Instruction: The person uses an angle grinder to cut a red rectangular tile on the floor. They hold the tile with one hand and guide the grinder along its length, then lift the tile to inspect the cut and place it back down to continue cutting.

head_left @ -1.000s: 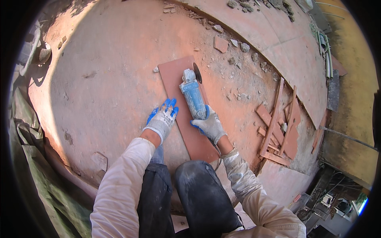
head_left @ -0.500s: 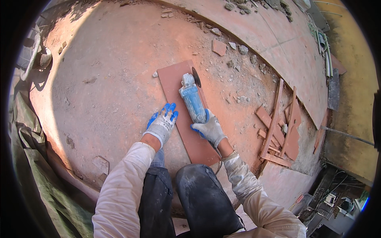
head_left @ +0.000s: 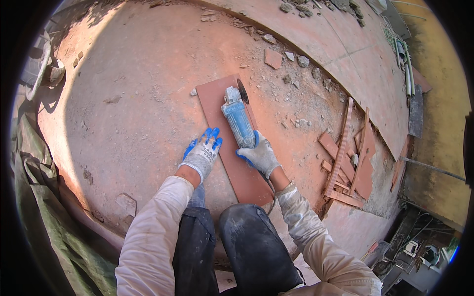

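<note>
Grip right: right hand (head_left: 260,156), in a grey glove with blue palm, is closed around the rear of the blue angle grinder (head_left: 237,120).
Grip left: left hand (head_left: 202,153), same kind of glove, holds nothing; its fingers are spread flat on the left edge of the red tile (head_left: 247,180) and press it to the floor.
Place of tile: long reddish tile lies flat on the dusty floor (head_left: 128,113), directly in front of the person's knees, running away from them and a little to the left.
Place of grinder: it lies along the right edge of the tile, with the dark cutting disc (head_left: 243,90) at the far end.
Change: compared with a second ago, the grinder and both hands are almost in the same place; the disc has not visibly moved along the tile.
Meaning: I judge the work at the far right edge is going on slowly, with the tile kept steady, and is not finished.
Count, hands: two, both gloved.
Count, grinders: one.
Count, whole tiles under the hands: one.
Count, cut strips: a pile of offcuts (head_left: 348,163) lies to the right, well apart; several, I cannot count them exactly.
Count, rubble: many small pieces (head_left: 291,54) beyond the tile.
</note>
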Motion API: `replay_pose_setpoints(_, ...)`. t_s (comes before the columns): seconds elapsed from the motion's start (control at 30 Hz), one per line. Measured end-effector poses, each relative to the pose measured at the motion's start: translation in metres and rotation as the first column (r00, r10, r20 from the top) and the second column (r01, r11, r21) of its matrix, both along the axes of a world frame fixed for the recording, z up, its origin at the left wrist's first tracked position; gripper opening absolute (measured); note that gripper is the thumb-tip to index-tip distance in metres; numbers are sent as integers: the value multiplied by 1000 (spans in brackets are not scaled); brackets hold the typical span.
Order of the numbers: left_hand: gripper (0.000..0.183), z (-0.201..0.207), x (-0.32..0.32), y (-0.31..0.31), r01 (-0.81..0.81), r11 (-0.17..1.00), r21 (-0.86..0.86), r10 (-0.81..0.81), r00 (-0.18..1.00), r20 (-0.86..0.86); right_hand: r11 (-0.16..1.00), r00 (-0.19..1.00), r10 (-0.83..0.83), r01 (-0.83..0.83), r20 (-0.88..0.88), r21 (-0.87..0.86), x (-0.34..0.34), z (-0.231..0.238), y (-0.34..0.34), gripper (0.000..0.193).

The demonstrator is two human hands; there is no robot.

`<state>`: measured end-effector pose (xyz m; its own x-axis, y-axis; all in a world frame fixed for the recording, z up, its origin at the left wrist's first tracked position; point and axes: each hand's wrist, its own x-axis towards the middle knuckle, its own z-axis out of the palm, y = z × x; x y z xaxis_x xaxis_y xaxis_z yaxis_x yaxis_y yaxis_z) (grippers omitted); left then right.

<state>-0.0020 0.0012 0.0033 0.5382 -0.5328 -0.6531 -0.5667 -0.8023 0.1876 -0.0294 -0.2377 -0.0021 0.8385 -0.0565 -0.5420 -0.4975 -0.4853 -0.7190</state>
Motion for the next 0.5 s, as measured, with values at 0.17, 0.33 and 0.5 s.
replay_pose_setpoints(0.17, 65, -3, 1, -1, 24, 999, 35, -23, 1000, -19, 1000, 999, -27, 28, -45, 7, 6, -1, 3, 67)
replay_pose_setpoints(0.33, 65, -3, 0, -1, 41, 999, 30, -41, 999, 6, 998, 997, -35, 38, -62, 48, 11, 4, 5, 67)
replay_pose_setpoints(0.5, 69, -3, -2, 0, 38, 999, 16, -39, 999, 32, 1000, 999, -21, 21, 36, -2, 16, -1, 6, 68)
